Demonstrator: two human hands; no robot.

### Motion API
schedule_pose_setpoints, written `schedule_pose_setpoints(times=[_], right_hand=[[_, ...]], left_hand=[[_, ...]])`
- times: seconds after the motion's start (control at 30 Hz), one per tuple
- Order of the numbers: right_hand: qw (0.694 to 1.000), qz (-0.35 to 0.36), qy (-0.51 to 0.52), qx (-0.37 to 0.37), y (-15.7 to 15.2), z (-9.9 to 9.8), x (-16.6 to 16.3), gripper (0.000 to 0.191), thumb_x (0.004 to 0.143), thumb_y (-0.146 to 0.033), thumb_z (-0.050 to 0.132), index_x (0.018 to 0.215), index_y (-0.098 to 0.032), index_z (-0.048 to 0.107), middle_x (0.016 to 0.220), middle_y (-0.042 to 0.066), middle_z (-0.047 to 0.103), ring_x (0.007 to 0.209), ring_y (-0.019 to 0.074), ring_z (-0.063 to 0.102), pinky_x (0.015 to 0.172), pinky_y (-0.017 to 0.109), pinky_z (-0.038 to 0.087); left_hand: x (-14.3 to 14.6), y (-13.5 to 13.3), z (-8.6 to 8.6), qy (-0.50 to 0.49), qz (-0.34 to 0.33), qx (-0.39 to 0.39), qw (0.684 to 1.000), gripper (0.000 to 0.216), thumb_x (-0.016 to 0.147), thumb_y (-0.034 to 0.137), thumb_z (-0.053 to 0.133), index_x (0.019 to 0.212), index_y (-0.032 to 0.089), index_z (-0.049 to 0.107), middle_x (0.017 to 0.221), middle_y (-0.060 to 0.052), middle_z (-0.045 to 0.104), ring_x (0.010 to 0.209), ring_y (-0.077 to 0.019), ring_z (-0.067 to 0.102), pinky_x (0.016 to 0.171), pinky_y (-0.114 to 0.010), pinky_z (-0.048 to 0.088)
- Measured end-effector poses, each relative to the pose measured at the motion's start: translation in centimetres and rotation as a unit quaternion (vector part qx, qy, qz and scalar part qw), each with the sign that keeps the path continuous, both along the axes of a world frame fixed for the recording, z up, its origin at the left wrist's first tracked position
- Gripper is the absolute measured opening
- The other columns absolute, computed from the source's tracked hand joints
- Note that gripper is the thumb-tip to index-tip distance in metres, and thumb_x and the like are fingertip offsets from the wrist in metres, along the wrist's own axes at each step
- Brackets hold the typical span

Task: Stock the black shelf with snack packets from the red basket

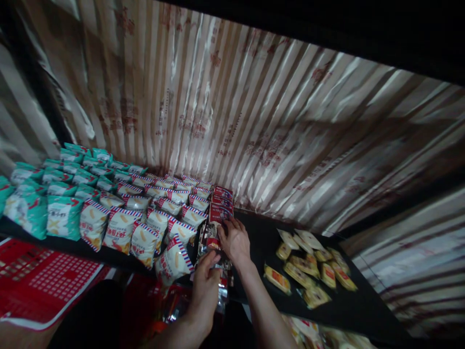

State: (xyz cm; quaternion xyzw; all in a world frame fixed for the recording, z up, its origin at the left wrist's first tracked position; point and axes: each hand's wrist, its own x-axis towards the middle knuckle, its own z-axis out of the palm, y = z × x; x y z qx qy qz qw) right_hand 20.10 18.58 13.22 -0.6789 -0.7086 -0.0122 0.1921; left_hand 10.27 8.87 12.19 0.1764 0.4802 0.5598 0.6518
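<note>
A row of red snack packets (222, 196) runs back to front on the black shelf. My right hand (235, 240) is at the front of this row, its thumb and fingers bent around a red packet (213, 241) with a clear, shiny part. My left hand (206, 272) is just below and to the left, closed at the front edge of the row. Shiny silvery wrapping (222, 291) shows beside it; whether its fingers grip this wrapping is hidden. White snack bags with striped edges (176, 261) stand immediately left of both hands.
Teal snack bags (64, 218) fill the shelf's far left. Yellow-wrapped packets (298, 274) lie loosely on the black shelf (254, 242) at right. Below left is a red plastic basket (61, 276). A creased, striped sheet (225, 106) covers the back, and more packets (308, 332) show below.
</note>
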Motion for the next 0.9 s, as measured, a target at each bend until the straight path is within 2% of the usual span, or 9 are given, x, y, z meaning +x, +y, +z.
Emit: schedule_pose_setpoints(times=[0.17,0.33,0.47,0.53,0.63,0.7,0.77,0.83,0.9], right_hand=[[1.0,0.006,0.001,0.005,-0.2,-0.2,0.4,0.038,0.087,-0.032,0.044,0.112,-0.011,0.063,0.124,0.015,0.058,0.12,0.027,0.047,0.1,0.039,0.035],[0.999,0.01,0.009,0.037,0.1,-0.1,-0.1,0.042,0.087,-0.032,0.044,0.119,-0.009,0.059,0.132,0.016,0.052,0.128,0.0283,0.037,0.104,0.041,0.032],[1.0,0.022,0.006,0.012,0.3,-0.8,-0.2,0.045,0.088,-0.037,0.043,0.119,-0.01,0.059,0.129,0.017,0.054,0.127,0.0275,0.039,0.104,0.042,0.032],[0.999,0.025,0.014,0.017,0.3,-1.0,-0.1,0.043,0.088,-0.036,0.043,0.117,-0.01,0.061,0.126,0.016,0.056,0.125,0.0269,0.041,0.104,0.041,0.031],[0.996,0.042,0.051,0.067,0.0,-0.5,-0.1,0.043,0.088,-0.037,0.042,0.114,-0.009,0.062,0.127,0.017,0.055,0.125,0.0269,0.041,0.104,0.042,0.032],[0.989,0.067,0.089,0.096,-0.8,0.5,-0.6,0.043,0.089,-0.037,0.04,0.112,-0.009,0.062,0.125,0.018,0.056,0.121,0.0258,0.045,0.102,0.041,0.036],[0.981,0.092,0.137,0.1,-2.5,1.7,-1.4,0.04,0.089,-0.037,0.039,0.111,-0.013,0.062,0.117,0.015,0.061,0.112,0.0233,0.053,0.097,0.039,0.041],[0.973,0.118,0.183,0.08,-4.6,2.7,-2.7,0.036,0.09,-0.037,0.039,0.108,-0.017,0.063,0.105,0.01,0.067,0.1,0.0205,0.061,0.09,0.035,0.047],[0.965,0.156,0.201,0.056,-6.8,3.2,-4.1,0.033,0.091,-0.035,0.04,0.106,-0.019,0.065,0.103,0.008,0.068,0.097,0.0188,0.062,0.088,0.032,0.048]], left_hand=[[0.2,-0.3,0.1,-0.014,-0.005,-0.003,1.0,0.043,0.069,0.007,0.062,0.112,0.012,0.06,0.121,-0.015,0.061,0.114,-0.0242,0.056,0.093,-0.031,0.045],[0.1,-0.1,0.3,-0.024,0.003,-0.018,1.0,0.04,0.065,0.004,0.065,0.104,0.013,0.064,0.121,-0.015,0.061,0.113,-0.025,0.057,0.094,-0.032,0.044],[-0.1,-0.2,0.8,-0.039,0.001,-0.024,0.999,0.041,0.064,0.005,0.066,0.104,0.013,0.064,0.122,-0.016,0.06,0.115,-0.0259,0.055,0.096,-0.033,0.043],[-0.3,-0.7,1.1,-0.046,0.001,-0.029,0.999,0.042,0.064,0.007,0.067,0.106,0.012,0.063,0.124,-0.017,0.059,0.116,-0.0268,0.054,0.096,-0.034,0.043],[-1.1,-2.3,1.1,-0.028,-0.013,-0.01,0.999,0.042,0.063,0.012,0.067,0.105,0.014,0.064,0.119,-0.014,0.062,0.112,-0.0253,0.056,0.094,-0.033,0.044],[-2.3,-3.9,0.6,0.002,-0.04,0.02,0.999,0.037,0.062,0.016,0.067,0.098,0.016,0.067,0.111,-0.012,0.066,0.105,-0.0244,0.06,0.084,-0.03,0.048],[-3.9,-5.7,-0.7,0.038,-0.058,0.046,0.997,0.028,0.061,0.019,0.066,0.089,0.018,0.069,0.1,-0.01,0.069,0.089,-0.0229,0.064,0.067,-0.027,0.05],[-6.0,-7.4,-2.4,0.084,-0.054,0.037,0.994,0.022,0.064,0.021,0.063,0.085,0.019,0.069,0.078,-0.005,0.07,0.063,-0.0169,0.062,0.058,-0.026,0.047],[-8.3,-8.6,-4.5,0.126,-0.042,-0.001,0.991,0.018,0.063,0.018,0.061,0.079,0.02,0.069,0.068,-0.002,0.069,0.048,-0.0129,0.054,0.054,-0.026,0.044]])
